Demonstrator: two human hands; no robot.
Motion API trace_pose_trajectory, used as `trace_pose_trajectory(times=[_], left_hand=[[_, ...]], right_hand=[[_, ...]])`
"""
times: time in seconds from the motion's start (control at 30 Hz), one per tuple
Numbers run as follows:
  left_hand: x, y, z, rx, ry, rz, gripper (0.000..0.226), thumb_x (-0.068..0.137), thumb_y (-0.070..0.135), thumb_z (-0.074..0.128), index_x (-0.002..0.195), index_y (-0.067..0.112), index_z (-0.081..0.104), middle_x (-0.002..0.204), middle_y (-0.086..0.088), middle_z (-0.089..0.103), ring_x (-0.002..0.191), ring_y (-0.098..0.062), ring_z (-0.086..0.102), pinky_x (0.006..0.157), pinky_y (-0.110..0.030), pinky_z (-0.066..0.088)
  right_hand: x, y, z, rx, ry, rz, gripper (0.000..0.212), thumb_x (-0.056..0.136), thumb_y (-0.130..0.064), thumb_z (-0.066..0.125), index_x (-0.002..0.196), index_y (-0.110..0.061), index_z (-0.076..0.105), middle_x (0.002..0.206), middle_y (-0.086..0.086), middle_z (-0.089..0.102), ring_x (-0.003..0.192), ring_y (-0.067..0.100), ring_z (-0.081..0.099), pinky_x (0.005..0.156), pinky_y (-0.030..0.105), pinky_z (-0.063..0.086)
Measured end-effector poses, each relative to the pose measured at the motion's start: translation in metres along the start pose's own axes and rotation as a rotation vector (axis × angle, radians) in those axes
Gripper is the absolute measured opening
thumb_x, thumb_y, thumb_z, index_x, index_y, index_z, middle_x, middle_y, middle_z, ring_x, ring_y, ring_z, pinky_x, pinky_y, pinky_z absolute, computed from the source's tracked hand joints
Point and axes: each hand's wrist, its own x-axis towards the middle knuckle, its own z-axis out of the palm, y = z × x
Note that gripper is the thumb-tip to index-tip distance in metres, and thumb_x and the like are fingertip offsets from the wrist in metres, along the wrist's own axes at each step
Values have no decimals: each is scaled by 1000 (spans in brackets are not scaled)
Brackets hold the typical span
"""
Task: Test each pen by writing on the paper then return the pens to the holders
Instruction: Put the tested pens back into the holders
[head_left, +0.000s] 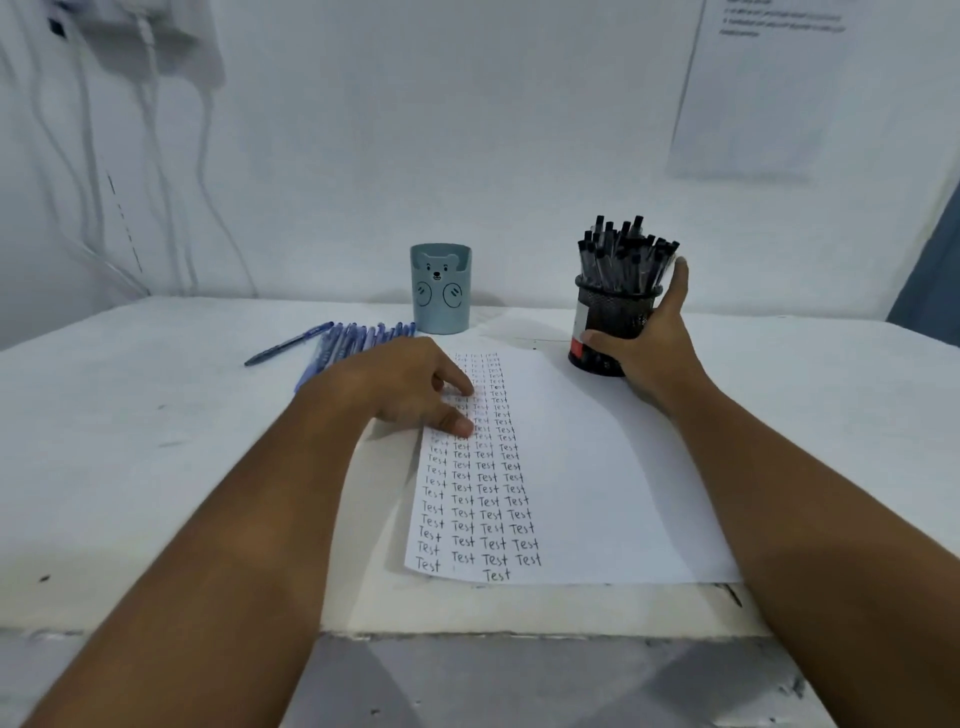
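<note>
White sheet of paper (597, 467) flat on the white tabletop (156, 441), columns of "Test" down its left part. Left hand (400, 384) pressing it, fingers loosely bent, holding nothing. Right hand (649, 332) wrapped round the black mesh holder (613, 322) packed with black pens (623, 254). Loose blue pens (358, 338) beside the empty grey-blue bear cup (441, 291). Likely between pens: next, drawing one black pen out.

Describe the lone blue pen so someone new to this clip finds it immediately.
Start at the teddy-bear holder at the back of the table. Left of it lies a row of blue pens. The lone blue pen is farthest left, apart from the row and angled more flatly than the rest.
</note>
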Motion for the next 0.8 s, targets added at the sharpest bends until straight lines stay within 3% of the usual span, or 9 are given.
trace_pose_trajectory(times=[0.07, 0.13, 0.23, 0.3, 0.4, 0.47, 0.63, 0.73, 0.8], left_hand=[[0, -2, 1, -66, 88, -9, 51, 75, 44, 77, 123, 32, 64, 113, 6, 64, 98, -4, 57, 85, -22, 34], [2, -6, 3, -185, 286, -40, 38, 78, 38, 77, 113, 26, 71, 93, 9, 63, 82, 0, 56, 81, -20, 36], [10, -18, 4, -314, 630, -145, 20, 85, 22, 72, 102, 12, 74, 100, -4, 71, 86, -13, 59, 81, -23, 41], [16, -32, 1, -246, 750, -287, 29, 88, 32, 67, 109, 12, 69, 112, -11, 68, 102, -24, 58, 86, -31, 44], [18, -54, -4, -16, 629, -541, 66, 84, 61, 59, 132, 18, 48, 134, -17, 46, 124, -39, 39, 99, -45, 34], [17, -65, -8, 18, 552, -599, 84, 78, 75, 54, 140, 21, 37, 140, -19, 36, 129, -40, 32, 102, -48, 29], [21, -87, -13, -29, 445, -631, 109, 63, 94, 39, 148, 26, 24, 148, -22, 30, 136, -44, 24, 109, -55, 21], [30, -90, -14, -48, 375, -638, 115, 58, 98, 35, 149, 30, 20, 150, -23, 27, 138, -46, 22, 110, -57, 19], [35, -90, -14, -46, 328, -639, 116, 56, 100, 32, 149, 32, 19, 151, -23, 28, 137, -45, 24, 109, -57, 20]], right_hand=[[-1, 1, 0, -33, 18, 4, 128, 73, -18, 85, 153, -35, -13, 137, -1, 51, 121, 18, 52, 96, 29, 39], [-3, -1, 1, -67, 66, 2, 130, 68, -24, 87, 153, -39, -10, 139, 9, 45, 126, 29, 49, 103, 40, 41], [-10, -7, 2, -235, 185, -21, 122, 70, -25, 85, 156, -32, -1, 135, 17, 32, 123, 36, 39, 101, 44, 39], [-14, -15, 5, -409, 286, -100, 114, 70, -28, 83, 157, -27, 9, 133, 17, 31, 119, 37, 37, 92, 45, 42], [-11, -22, 11, -688, 418, -315, 91, 70, -27, 79, 149, -16, 35, 122, 22, 42, 104, 39, 45, 77, 43, 44], [-10, -29, 18, -762, 432, -415, 76, 71, -23, 76, 139, -9, 47, 115, 25, 48, 95, 41, 48, 74, 44, 45], [-9, -48, 39, -789, 422, -595, 65, 75, -17, 65, 136, 0, 46, 104, 26, 52, 92, 42, 53, 82, 48, 49], [-13, -61, 48, -716, 291, -614, 49, 82, -14, 66, 128, -3, 55, 105, 21, 54, 92, 38, 57, 68, 40, 51], [-13, -68, 58, -710, 82, -572, 36, 91, -19, 61, 125, -8, 59, 113, 15, 55, 96, 31, 60, 67, 34, 50]])
